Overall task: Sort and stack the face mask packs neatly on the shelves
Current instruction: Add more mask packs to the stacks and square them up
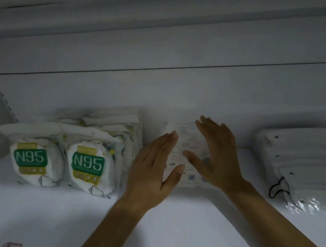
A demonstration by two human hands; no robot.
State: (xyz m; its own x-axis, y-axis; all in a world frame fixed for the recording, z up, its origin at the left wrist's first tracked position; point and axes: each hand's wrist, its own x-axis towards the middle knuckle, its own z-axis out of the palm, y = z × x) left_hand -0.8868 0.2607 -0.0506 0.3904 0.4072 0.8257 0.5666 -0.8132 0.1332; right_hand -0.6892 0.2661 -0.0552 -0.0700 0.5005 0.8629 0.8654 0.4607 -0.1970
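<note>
**Op:** White shelf [48, 222], dim light, a plain back panel [174, 87] behind it. I take the N95 packs [89, 165] at the left as my landmark. They stand upright in two rows, labels facing me, probably so the kind can be read at a glance.

**Obs:** Where is the pack you are working on?

**Op:** Just right of the N95 packs, a little apart from them, lies a middle stack [190, 152] of flat printed packs. My left hand [155, 175] is against its near-left side and my right hand [218, 158] against its right side. Both are spread, fingers straight, gripping nothing. I judge they bracket the stack to square its edges rather than lift it.

**Obs:** Are the palms touching it?

**Op:** The fingers seem to rest on the wrapper; blur keeps me from being sure about the palms.

**Obs:** Anything else?

**Op:** Further right of the N95 packs, well past my hands, sits a clear-wrapped pile [307, 165] with a black ear loop hanging out in front. Each kind has its own spot, so sorting looks well along.
</note>
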